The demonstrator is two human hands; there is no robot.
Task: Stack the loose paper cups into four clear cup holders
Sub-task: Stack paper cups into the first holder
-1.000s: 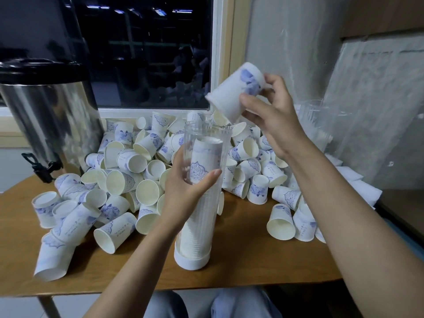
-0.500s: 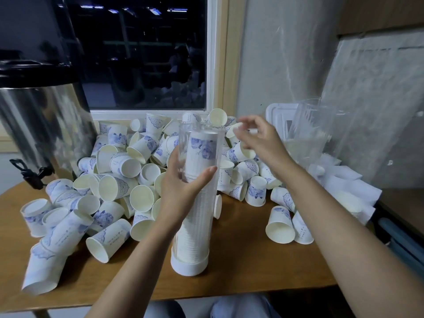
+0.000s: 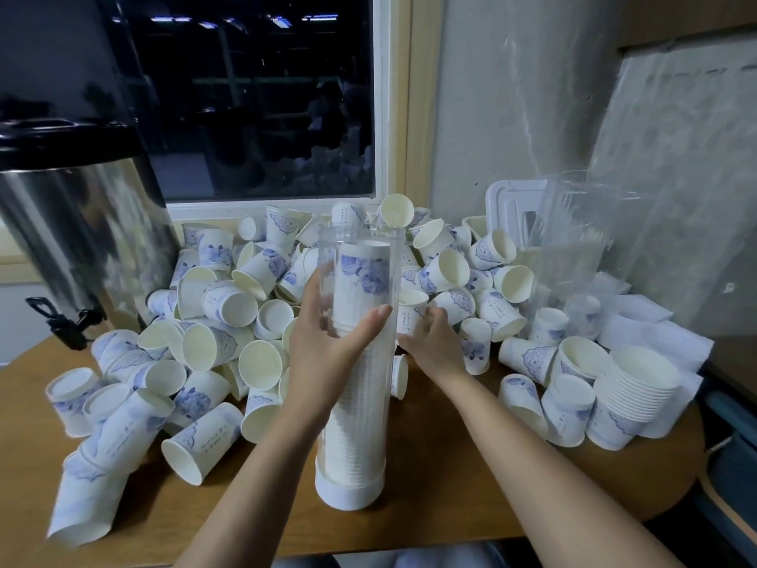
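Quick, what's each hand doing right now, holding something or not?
Left hand: grips the clear cup holder.
Right hand: among the loose cups, partly behind the holder; grip cannot be told.

Office break corner: steel urn (image 3: 82, 239), paper cups (image 3: 229, 297), night window (image 3: 254, 96).

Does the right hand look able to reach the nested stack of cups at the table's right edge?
Probably yes: the nested stack stands with its top uncovered, on the same side as the right hand; only low loose cups lie between, easily passed over.
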